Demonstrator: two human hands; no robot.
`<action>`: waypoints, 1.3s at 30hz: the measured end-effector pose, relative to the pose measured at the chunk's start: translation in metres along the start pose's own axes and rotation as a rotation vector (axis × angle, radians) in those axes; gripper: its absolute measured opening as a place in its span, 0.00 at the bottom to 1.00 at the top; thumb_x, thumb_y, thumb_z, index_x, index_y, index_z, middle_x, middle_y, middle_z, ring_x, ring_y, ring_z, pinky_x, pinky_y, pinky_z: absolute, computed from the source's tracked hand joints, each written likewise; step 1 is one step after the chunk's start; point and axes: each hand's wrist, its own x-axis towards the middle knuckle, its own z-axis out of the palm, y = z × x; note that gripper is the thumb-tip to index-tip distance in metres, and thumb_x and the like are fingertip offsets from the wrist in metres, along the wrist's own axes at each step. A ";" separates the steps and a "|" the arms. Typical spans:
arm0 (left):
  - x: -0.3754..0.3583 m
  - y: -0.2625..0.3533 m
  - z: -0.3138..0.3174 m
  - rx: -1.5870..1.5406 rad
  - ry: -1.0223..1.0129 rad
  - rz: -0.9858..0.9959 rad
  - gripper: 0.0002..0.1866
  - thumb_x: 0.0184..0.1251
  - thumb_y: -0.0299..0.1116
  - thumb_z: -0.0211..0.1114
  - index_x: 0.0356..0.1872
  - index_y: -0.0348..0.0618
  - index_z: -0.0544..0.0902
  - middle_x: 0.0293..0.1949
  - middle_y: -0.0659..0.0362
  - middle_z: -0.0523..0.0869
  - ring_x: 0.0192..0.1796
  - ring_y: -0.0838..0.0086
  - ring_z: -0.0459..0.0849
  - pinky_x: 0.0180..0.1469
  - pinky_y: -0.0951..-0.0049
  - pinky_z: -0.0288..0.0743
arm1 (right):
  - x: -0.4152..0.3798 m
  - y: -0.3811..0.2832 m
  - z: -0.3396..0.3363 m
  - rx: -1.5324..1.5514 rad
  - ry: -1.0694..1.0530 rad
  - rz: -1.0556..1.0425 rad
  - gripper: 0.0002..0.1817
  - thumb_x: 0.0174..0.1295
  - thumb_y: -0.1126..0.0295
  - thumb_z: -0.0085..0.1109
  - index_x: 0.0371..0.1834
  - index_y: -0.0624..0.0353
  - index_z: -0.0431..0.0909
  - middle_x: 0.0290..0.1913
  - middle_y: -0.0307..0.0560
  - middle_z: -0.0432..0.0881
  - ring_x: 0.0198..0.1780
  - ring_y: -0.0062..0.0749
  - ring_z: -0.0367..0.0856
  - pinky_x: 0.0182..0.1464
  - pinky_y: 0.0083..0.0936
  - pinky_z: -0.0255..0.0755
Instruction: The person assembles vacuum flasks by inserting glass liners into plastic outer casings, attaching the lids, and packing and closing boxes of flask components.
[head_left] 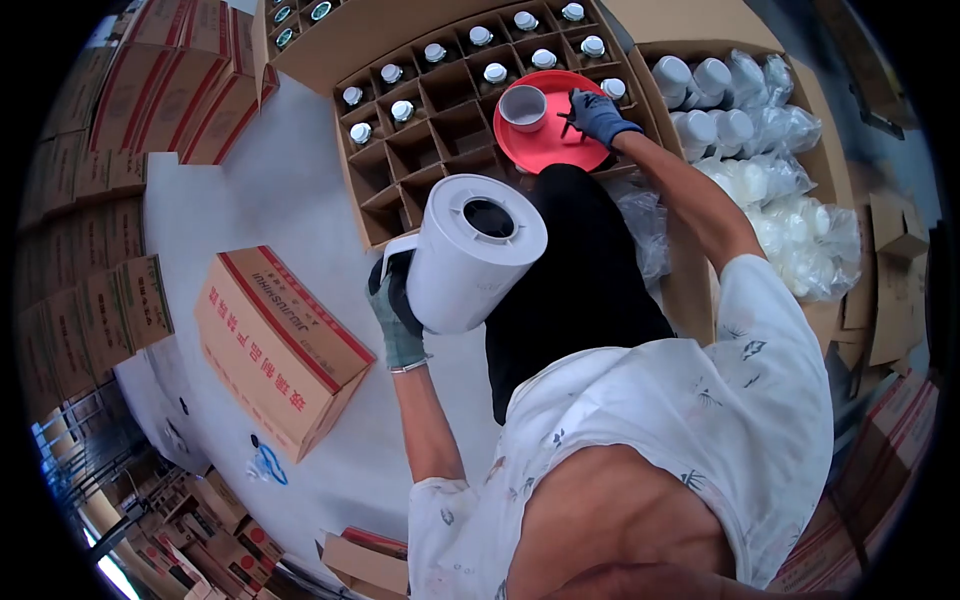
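Note:
My left hand (398,312), in a grey and dark glove, is closed round the handle of a white jug-shaped vessel (468,275). The flat end facing me has a round dark opening in a raised ring. Over a red round tray (540,152), my gloved right hand (600,117) has its fingers drawn together among small dark slender pieces (568,122). Whether one is between the fingertips is hard to make out. A small greyish-white cup (523,107) stands on the tray. Beneath the tray is a divided cardboard box (362,205) holding several white-capped bottles (403,111).
At the right, an open carton (835,170) holds white parts in clear plastic bags (780,205). A closed cardboard box (270,345) stands on the floor at the left. Stacked cartons (165,85) line the far left. A blue looped item (268,465) lies on the floor.

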 end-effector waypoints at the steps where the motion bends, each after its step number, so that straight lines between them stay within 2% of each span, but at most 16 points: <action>1: -0.001 -0.001 0.000 -0.021 0.001 0.002 0.12 0.66 0.30 0.55 0.45 0.35 0.82 0.38 0.55 0.85 0.38 0.71 0.83 0.43 0.71 0.78 | -0.004 0.006 -0.003 0.069 0.074 -0.015 0.15 0.52 0.61 0.64 0.33 0.61 0.76 0.34 0.56 0.83 0.39 0.44 0.85 0.40 0.40 0.77; 5: 0.001 -0.005 0.002 0.206 -0.005 0.189 0.11 0.68 0.32 0.55 0.41 0.36 0.81 0.36 0.56 0.83 0.37 0.73 0.81 0.42 0.72 0.75 | -0.029 0.013 -0.038 1.055 -0.292 0.298 0.23 0.53 0.54 0.64 0.42 0.62 0.75 0.39 0.62 0.82 0.43 0.50 0.83 0.45 0.37 0.76; 8: -0.003 -0.003 0.008 0.132 0.002 0.131 0.11 0.68 0.32 0.55 0.40 0.36 0.81 0.35 0.57 0.83 0.37 0.73 0.80 0.41 0.72 0.75 | -0.018 0.032 0.026 0.471 0.022 0.116 0.28 0.49 0.49 0.65 0.47 0.59 0.76 0.47 0.61 0.81 0.51 0.49 0.80 0.51 0.38 0.74; 16: -0.011 -0.002 0.001 0.273 0.005 0.235 0.11 0.67 0.30 0.55 0.40 0.35 0.83 0.36 0.56 0.85 0.37 0.73 0.82 0.41 0.72 0.76 | -0.010 -0.075 0.017 0.090 -0.272 0.219 0.42 0.51 0.39 0.59 0.58 0.64 0.69 0.57 0.64 0.74 0.58 0.51 0.75 0.60 0.41 0.68; 18: -0.010 -0.005 -0.004 0.086 0.041 0.117 0.11 0.66 0.29 0.54 0.40 0.35 0.83 0.37 0.55 0.85 0.37 0.73 0.82 0.41 0.72 0.77 | 0.003 -0.074 0.067 -0.007 -0.109 0.246 0.44 0.48 0.43 0.62 0.63 0.63 0.65 0.63 0.61 0.70 0.63 0.49 0.71 0.64 0.43 0.65; 20: -0.015 -0.002 -0.010 0.184 0.051 0.161 0.11 0.67 0.30 0.53 0.41 0.35 0.83 0.36 0.55 0.85 0.37 0.71 0.82 0.41 0.71 0.77 | 0.006 -0.081 0.078 -0.146 0.047 0.180 0.42 0.48 0.49 0.63 0.64 0.63 0.63 0.61 0.61 0.72 0.61 0.48 0.73 0.62 0.44 0.67; 22: -0.019 0.009 -0.010 0.548 0.008 0.370 0.13 0.70 0.33 0.52 0.42 0.36 0.82 0.35 0.54 0.84 0.36 0.68 0.82 0.40 0.69 0.76 | 0.012 -0.075 0.051 0.051 -0.337 0.263 0.39 0.48 0.56 0.62 0.63 0.62 0.63 0.59 0.60 0.74 0.59 0.49 0.76 0.59 0.44 0.70; 23: -0.018 0.012 -0.011 0.738 -0.011 0.505 0.11 0.68 0.31 0.54 0.41 0.36 0.82 0.36 0.53 0.84 0.36 0.67 0.83 0.39 0.69 0.76 | 0.008 -0.071 0.054 0.016 -0.270 0.240 0.32 0.48 0.60 0.61 0.58 0.61 0.68 0.52 0.61 0.79 0.54 0.50 0.80 0.55 0.46 0.73; 26: -0.017 0.008 -0.006 0.020 0.065 0.069 0.10 0.65 0.27 0.54 0.41 0.37 0.83 0.37 0.55 0.85 0.38 0.71 0.83 0.43 0.72 0.77 | -0.005 -0.053 0.040 0.077 -0.136 0.149 0.22 0.51 0.64 0.59 0.50 0.60 0.72 0.41 0.58 0.83 0.40 0.47 0.85 0.42 0.41 0.78; 28: -0.010 0.007 -0.008 0.285 -0.010 0.234 0.10 0.63 0.26 0.56 0.41 0.38 0.84 0.37 0.54 0.85 0.38 0.68 0.83 0.43 0.71 0.77 | -0.031 -0.043 -0.010 1.032 -0.338 0.368 0.15 0.56 0.68 0.55 0.46 0.59 0.71 0.30 0.51 0.83 0.27 0.37 0.83 0.28 0.29 0.77; 30: -0.001 0.002 -0.012 0.541 -0.073 0.413 0.10 0.60 0.25 0.57 0.41 0.39 0.84 0.37 0.54 0.85 0.39 0.65 0.83 0.44 0.69 0.77 | -0.071 -0.053 -0.062 1.493 -0.367 0.175 0.10 0.63 0.68 0.53 0.46 0.55 0.72 0.32 0.44 0.81 0.25 0.30 0.82 0.27 0.23 0.76; 31: 0.008 -0.005 -0.015 0.661 -0.092 0.516 0.11 0.59 0.25 0.58 0.41 0.39 0.84 0.37 0.54 0.85 0.39 0.64 0.83 0.44 0.68 0.77 | -0.087 -0.065 -0.083 1.672 -0.401 0.132 0.19 0.62 0.65 0.57 0.56 0.55 0.70 0.35 0.46 0.81 0.32 0.35 0.84 0.33 0.23 0.80; 32: 0.014 -0.009 -0.014 0.781 -0.113 0.618 0.11 0.57 0.24 0.59 0.41 0.39 0.84 0.38 0.53 0.85 0.40 0.63 0.83 0.44 0.67 0.78 | -0.107 -0.082 -0.115 1.494 -0.336 -0.186 0.21 0.63 0.66 0.57 0.60 0.55 0.69 0.42 0.46 0.81 0.43 0.32 0.83 0.43 0.24 0.80; 34: 0.021 -0.007 -0.006 0.606 -0.193 0.532 0.12 0.57 0.23 0.58 0.41 0.39 0.84 0.39 0.52 0.86 0.39 0.62 0.84 0.43 0.67 0.78 | -0.139 -0.109 -0.145 1.580 -0.361 -0.275 0.22 0.58 0.73 0.59 0.57 0.59 0.72 0.52 0.46 0.78 0.54 0.31 0.78 0.52 0.27 0.76; 36: 0.028 -0.009 -0.002 0.570 -0.246 0.548 0.10 0.64 0.25 0.55 0.41 0.37 0.83 0.39 0.52 0.85 0.37 0.65 0.84 0.40 0.69 0.78 | -0.157 -0.123 -0.149 1.315 -0.047 -0.650 0.23 0.55 0.74 0.61 0.56 0.61 0.72 0.51 0.49 0.80 0.52 0.38 0.80 0.52 0.30 0.76; 39: 0.024 -0.003 0.004 0.653 -0.217 0.646 0.11 0.59 0.24 0.58 0.41 0.38 0.84 0.37 0.53 0.86 0.37 0.65 0.85 0.41 0.70 0.79 | -0.167 -0.139 -0.164 0.609 0.157 -0.828 0.26 0.55 0.73 0.61 0.60 0.62 0.69 0.50 0.53 0.80 0.48 0.45 0.81 0.52 0.34 0.76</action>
